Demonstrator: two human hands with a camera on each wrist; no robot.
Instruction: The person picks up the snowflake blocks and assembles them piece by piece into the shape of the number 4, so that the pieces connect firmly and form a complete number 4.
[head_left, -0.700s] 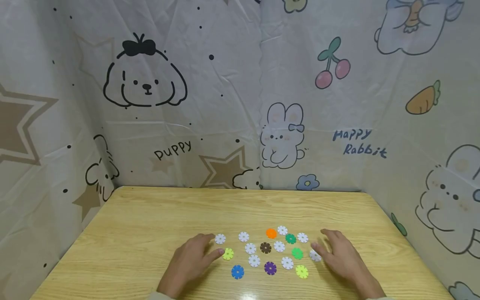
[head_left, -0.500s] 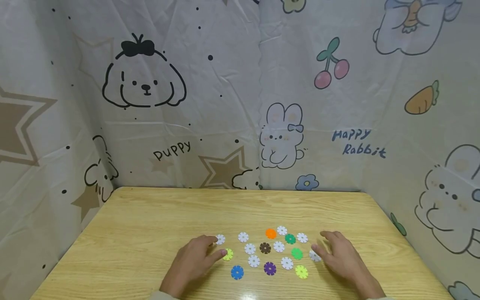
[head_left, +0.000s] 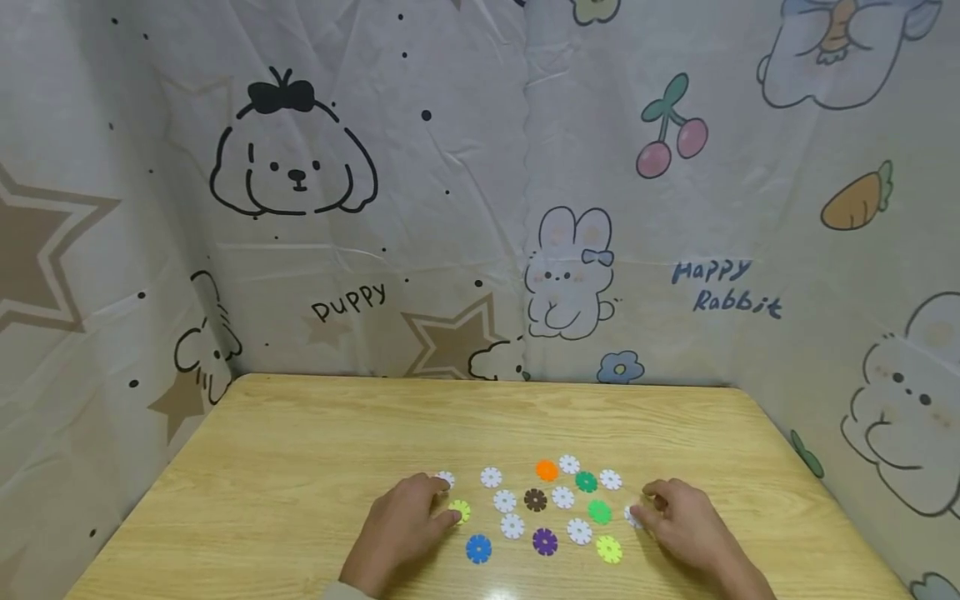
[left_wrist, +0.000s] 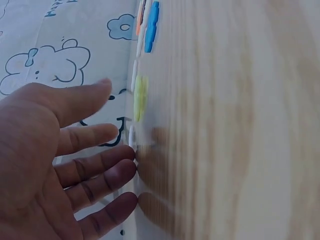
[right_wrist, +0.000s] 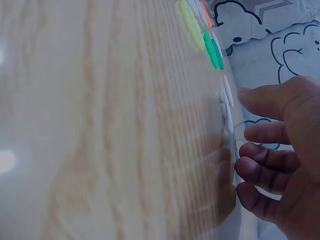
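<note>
Snowflake discs lie flat and spread over the near middle of the table. My left hand [head_left: 403, 523], fingers loosely bent, is at their left end: its index finger partly covers a white disc [head_left: 447, 477], and its thumb tip overlaps a yellow-green disc [head_left: 461, 505]. In the left wrist view, the lower fingertips [left_wrist: 122, 172] rest on the tabletop and the thumb is clear of the discs. On the right side, my right hand [head_left: 688, 527] has its thumb over part of a white disc [head_left: 629, 516]. Its lower fingers [right_wrist: 255, 170] touch the table in the right wrist view. Neither hand holds anything.
Between the hands lie a blue disc [head_left: 472, 550], a purple disc [head_left: 539, 542], a brown disc [head_left: 529, 500], an orange disc [head_left: 542, 471], green discs [head_left: 594, 512] and several white ones. The wooden table [head_left: 315, 433] ends at a printed curtain [head_left: 450, 250] behind and beside it.
My left hand has shifted a little right, covering more of the white disc and the yellow-green one. My right hand has lowered slightly, its index finger more bent. The discs stay in place.
</note>
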